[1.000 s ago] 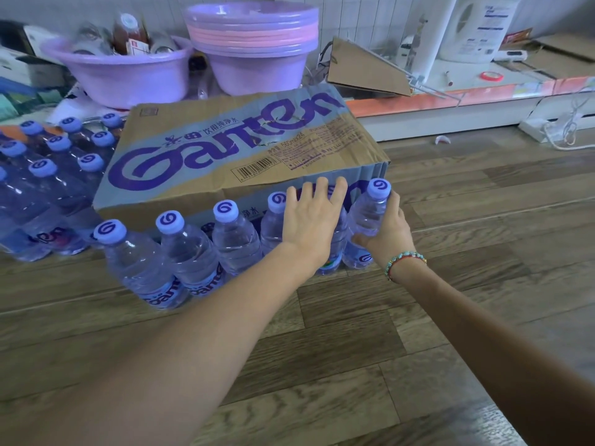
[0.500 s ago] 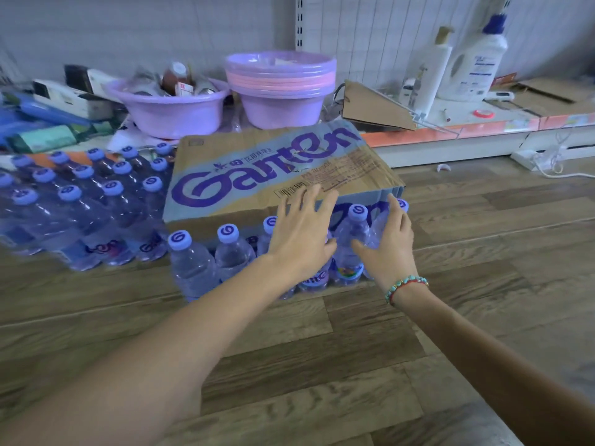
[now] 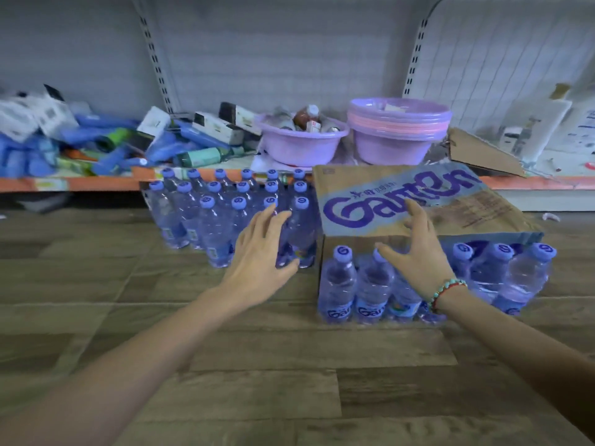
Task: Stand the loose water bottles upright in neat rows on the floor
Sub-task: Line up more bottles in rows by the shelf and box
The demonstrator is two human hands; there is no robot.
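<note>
Your two bare arms reach out over the wooden floor [image 3: 225, 365]. Your left hand [image 3: 260, 249] is open, fingers spread and relaxed, in front of the near right corner of the left block of bottles [image 3: 231, 217]; whether it touches one is unclear. Your right hand [image 3: 418, 255], a beaded bracelet [image 3: 446, 292] at its wrist, is also open with fingers splayed, holding nothing, in front of the front row [image 3: 428, 281]. That row stands upright on the floor against the near face of the box [image 3: 415, 201], which sits just right of the left block. The left block stands upright in three rows, six across, caps lined up. Beyond, a low shelf [image 3: 96, 183] carries a heap of blue packets [image 3: 106, 146] at left, a basin [image 3: 301, 141] holding small bottles, and a stack of basins [image 3: 397, 130] beside it.
</note>
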